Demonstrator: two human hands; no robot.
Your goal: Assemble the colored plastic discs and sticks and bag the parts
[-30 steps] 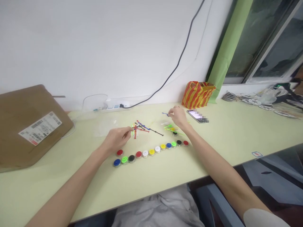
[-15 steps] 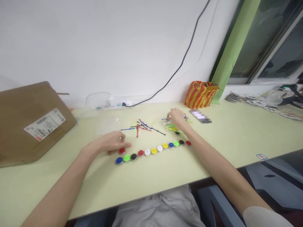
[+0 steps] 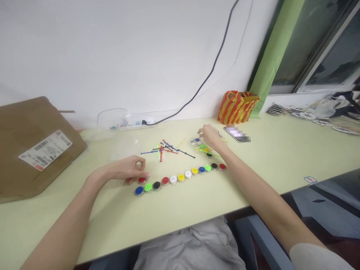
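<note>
A slanting row of several small round pieces with coloured caps, among them a blue one (image 3: 139, 191) at the left end and a red one (image 3: 222, 166) at the right end, lies on the table. My left hand (image 3: 131, 168) rests beside another red-capped piece (image 3: 142, 180) behind the row, its fingertips touching or just over it. My right hand (image 3: 208, 135) hovers at a second group of coloured pieces with a green one (image 3: 201, 147), fingers bent downward; what they touch is hidden. Between the hands lies a pile of thin coloured sticks (image 3: 164, 148).
A cardboard package (image 3: 36, 150) stands at the left. Along the wall lies a power strip (image 3: 135, 124) with a black cable (image 3: 206, 77). A striped bag (image 3: 237, 107) and a phone (image 3: 236, 134) are at the back right. The table's front edge runs below my arms.
The fingers of my left hand have come down onto or over the red-capped piece. My right hand stays at the second group, its fingers slightly more spread. The view has shifted a little.
</note>
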